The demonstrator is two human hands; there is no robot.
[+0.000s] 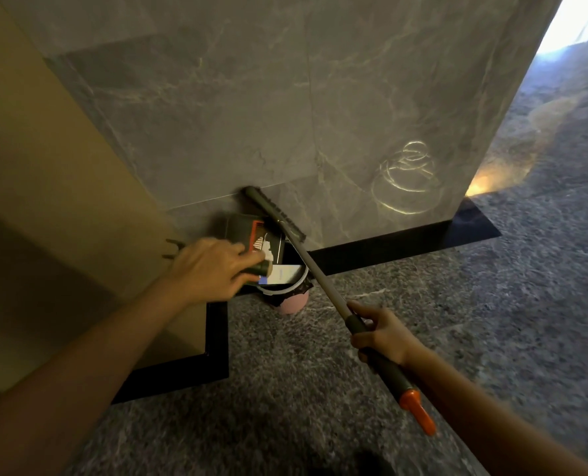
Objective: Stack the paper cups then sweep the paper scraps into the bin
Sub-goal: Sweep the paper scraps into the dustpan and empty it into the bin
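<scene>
Step in hand, as judged: emptying the dustpan into the bin. The bin stands on the floor at the wall's base. The left hand has its fingers curled round the dustpan's handle. The right hand has its fingers wrapped round the broom. Keep the pan's lip inside the bin's rim and tilt steadily. The broom's long axis runs diagonally, head against the wall, orange cap toward the person.

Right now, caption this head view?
Left hand holds dark dustpan at pink round bin; right hand grips grey broom.
</scene>
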